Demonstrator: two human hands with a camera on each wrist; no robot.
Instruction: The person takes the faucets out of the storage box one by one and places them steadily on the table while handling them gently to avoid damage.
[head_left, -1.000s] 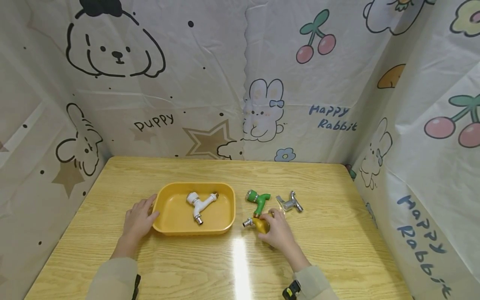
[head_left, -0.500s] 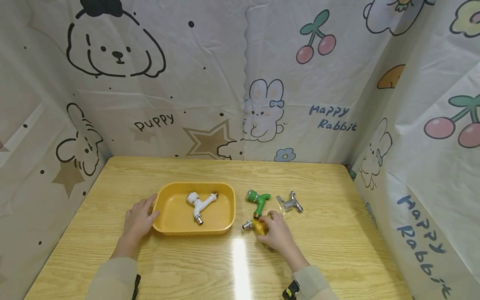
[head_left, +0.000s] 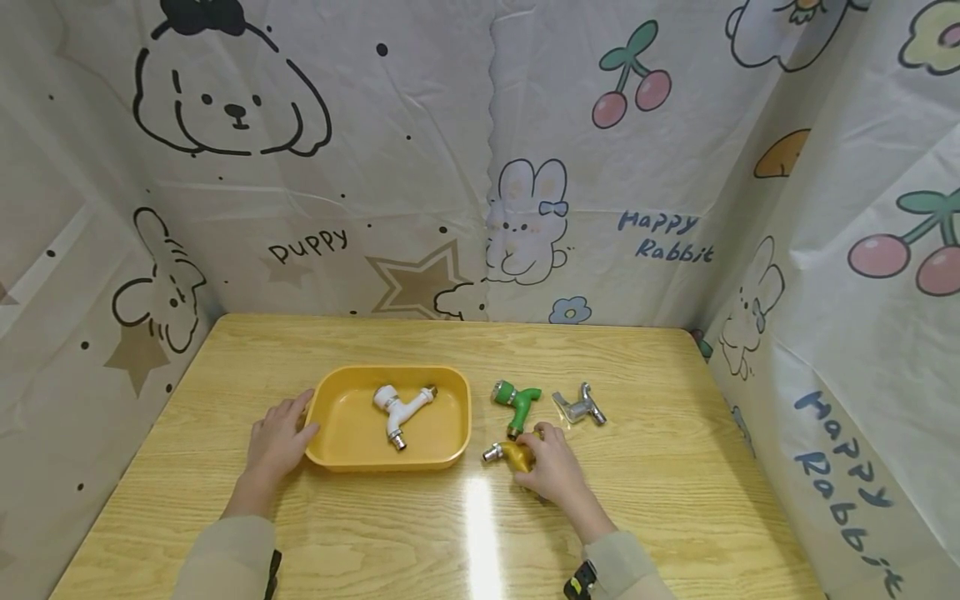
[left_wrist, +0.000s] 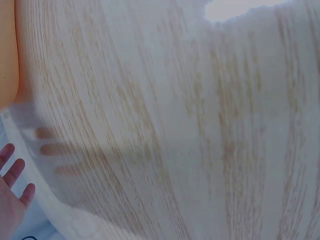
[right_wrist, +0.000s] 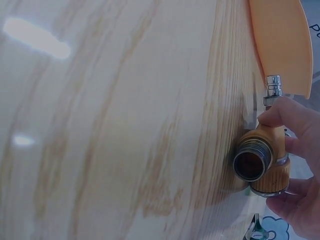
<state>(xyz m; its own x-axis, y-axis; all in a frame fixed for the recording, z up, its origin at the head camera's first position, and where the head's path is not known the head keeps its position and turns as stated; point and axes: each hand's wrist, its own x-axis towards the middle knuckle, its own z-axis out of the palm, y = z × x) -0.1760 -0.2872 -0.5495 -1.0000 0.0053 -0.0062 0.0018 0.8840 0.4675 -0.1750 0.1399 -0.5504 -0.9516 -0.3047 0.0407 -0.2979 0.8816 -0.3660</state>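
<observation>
My right hand (head_left: 553, 467) grips a yellow tap (head_left: 517, 455) with a silver nozzle, to the right of the tray. In the right wrist view, the thumb and fingers are around the tap (right_wrist: 270, 142), and its threaded inlet faces the camera. My left hand (head_left: 276, 437) touches the left rim of the yellow tray (head_left: 345, 461); in the left wrist view its fingers (left_wrist: 15, 172) are spread and fairly straight. A white tap (head_left: 405, 412) lies inside the tray. A green tap (head_left: 519, 407) lies just behind the yellow one, with a silver tap (head_left: 581, 407) to its right.
Everything stands on a wood-grain table (head_left: 375, 542). A printed cloth (head_left: 420, 192) hangs behind the table's back edge and along both sides. Bright light reflects off the table's front middle.
The yellow tap in my right hand has shifted slightly left and toward me, its nozzle dipping a little. My left hand, the tray and the other taps stay put.
</observation>
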